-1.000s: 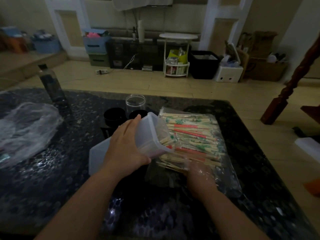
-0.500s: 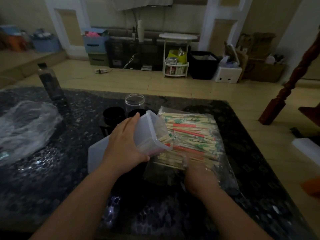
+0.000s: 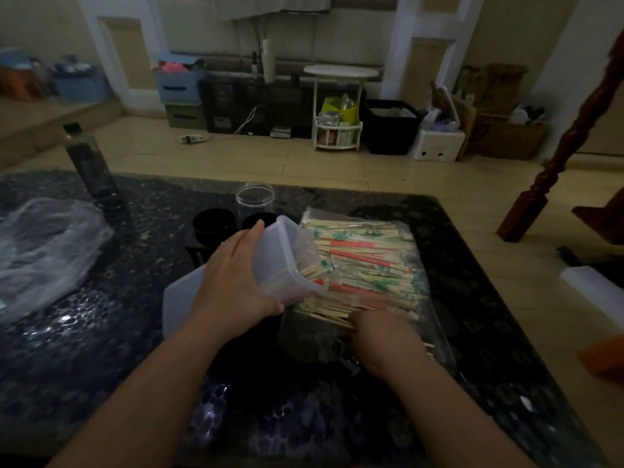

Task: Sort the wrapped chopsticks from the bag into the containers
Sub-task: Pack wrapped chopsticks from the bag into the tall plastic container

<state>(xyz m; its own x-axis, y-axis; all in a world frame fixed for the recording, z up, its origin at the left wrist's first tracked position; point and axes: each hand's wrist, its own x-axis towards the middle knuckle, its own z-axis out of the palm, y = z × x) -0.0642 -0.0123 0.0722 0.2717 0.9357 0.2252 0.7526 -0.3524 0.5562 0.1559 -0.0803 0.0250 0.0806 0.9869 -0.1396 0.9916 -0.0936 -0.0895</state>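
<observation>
Chopsticks (image 3: 368,265) in paper sleeves lie heaped in a clear bag (image 3: 435,336) on the right half of the table (image 3: 101,332). Some sleeves carry an orange band and others green print, but the print is too small to read. The left hand (image 3: 236,282) grips a translucent tub (image 3: 280,255), fingers along its side and thumb beneath. The tub is tipped with its mouth against the heap, and a few stick ends lie in that mouth. The right hand (image 3: 381,339) rests at the near end of the heap with its fingers bent onto the sticks; whether they pinch any cannot be told. A white lid (image 3: 179,305) lies under the left wrist.

The tabletop is dark, glossy and speckled. Behind the tub stand a clear jar (image 3: 255,201) and two black cups (image 3: 212,224), with a dark bottle (image 3: 89,163) farther left and crumpled plastic (image 3: 44,244) at the left edge. Beyond is a tan tiled floor (image 3: 337,167), with crates (image 3: 179,86), a white stand (image 3: 337,106) and a black bin (image 3: 388,126) along the wall. A wooden post (image 3: 567,146) stands at right.
</observation>
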